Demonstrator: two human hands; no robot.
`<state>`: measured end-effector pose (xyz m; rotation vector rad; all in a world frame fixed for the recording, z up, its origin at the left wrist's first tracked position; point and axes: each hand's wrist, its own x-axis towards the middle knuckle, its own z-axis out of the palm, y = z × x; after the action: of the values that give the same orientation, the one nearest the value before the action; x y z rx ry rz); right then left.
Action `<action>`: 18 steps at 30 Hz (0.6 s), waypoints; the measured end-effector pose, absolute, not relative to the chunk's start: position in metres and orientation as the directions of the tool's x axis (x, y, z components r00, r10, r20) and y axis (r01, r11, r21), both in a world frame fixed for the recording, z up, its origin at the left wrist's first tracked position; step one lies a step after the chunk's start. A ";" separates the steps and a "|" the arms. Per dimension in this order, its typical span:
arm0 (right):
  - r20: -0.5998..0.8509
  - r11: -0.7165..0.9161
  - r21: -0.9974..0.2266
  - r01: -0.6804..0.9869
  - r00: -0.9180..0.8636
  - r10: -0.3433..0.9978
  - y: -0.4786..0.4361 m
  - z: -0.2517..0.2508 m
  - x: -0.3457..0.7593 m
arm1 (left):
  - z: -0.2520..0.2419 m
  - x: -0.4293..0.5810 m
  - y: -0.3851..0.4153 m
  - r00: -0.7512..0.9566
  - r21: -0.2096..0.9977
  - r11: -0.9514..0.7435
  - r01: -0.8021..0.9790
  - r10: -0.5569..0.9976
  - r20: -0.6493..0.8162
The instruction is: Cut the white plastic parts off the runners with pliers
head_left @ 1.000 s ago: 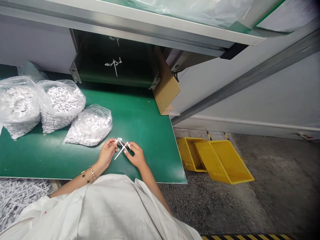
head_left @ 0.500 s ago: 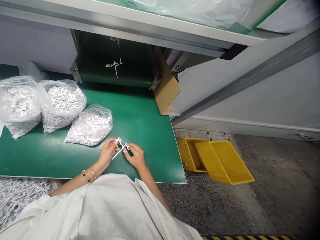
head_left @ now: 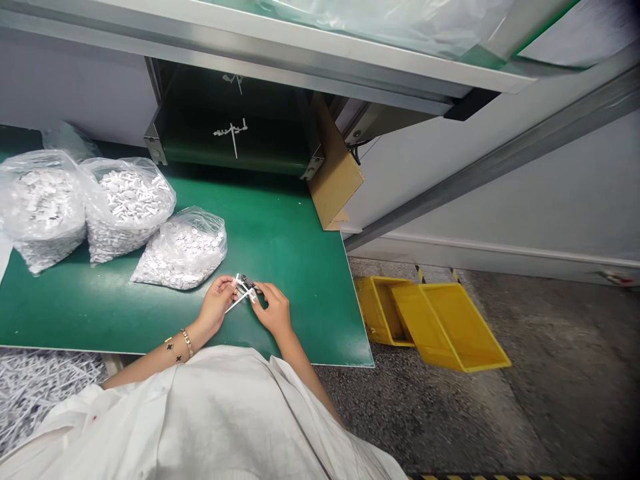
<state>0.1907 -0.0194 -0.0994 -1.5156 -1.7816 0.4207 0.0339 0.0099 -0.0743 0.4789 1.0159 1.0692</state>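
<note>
Moulded white plastic piece (head_left: 243, 291) is held over the near edge of the green bench (head_left: 305, 280), roughly midway along it. The left hand (head_left: 216, 307) and right hand (head_left: 274, 310) both pinch it between thumbs and fingertips, with a small dark part at its centre. Bare bench stretches right of the hands to the right edge and ahead to the green conveyor belt (head_left: 230, 150). Three clear bags of white plastic parts (head_left: 183, 252) crowd the left side, the nearest just beyond the left hand. Past the right edge, yellow plastic crates (head_left: 450, 327) lie on the floor.
</note>
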 end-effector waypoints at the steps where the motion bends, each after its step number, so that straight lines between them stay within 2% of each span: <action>1: 0.323 0.240 -0.669 0.703 -0.016 0.946 -0.019 -0.099 0.190 | -0.074 0.034 0.009 0.112 0.758 0.439 -0.483 0.889 -0.444; 4: 0.328 0.220 -0.662 0.716 0.013 0.945 -0.019 -0.099 0.190 | -0.073 0.033 0.006 0.079 0.827 0.401 -0.395 0.911 -0.404; 6: 0.335 0.207 -0.664 0.718 0.038 0.941 -0.019 -0.100 0.190 | -0.068 0.030 0.004 0.027 0.906 0.311 -0.286 0.948 -0.317; 8: 0.341 0.205 -0.665 0.718 0.048 0.939 -0.019 -0.100 0.191 | -0.059 0.022 0.005 -0.033 0.979 0.143 -0.143 0.988 -0.149; 10: 0.342 0.212 -0.660 0.721 0.037 0.939 -0.018 -0.100 0.191 | -0.047 0.010 0.009 -0.069 0.996 -0.073 0.046 0.995 0.076; 13: 0.342 0.228 -0.640 0.734 0.007 0.940 -0.018 -0.099 0.190 | -0.027 -0.013 0.021 -0.064 0.874 -0.319 0.367 0.929 0.366; 18: 0.341 0.239 -0.601 0.763 -0.026 0.940 -0.018 -0.097 0.189 | -0.008 -0.048 0.046 0.006 0.572 -0.403 0.714 0.821 0.571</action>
<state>0.1890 -0.0176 -0.0974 -1.5639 -1.8263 0.3271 -0.0483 0.0463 -0.0076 2.1400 1.6448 1.3607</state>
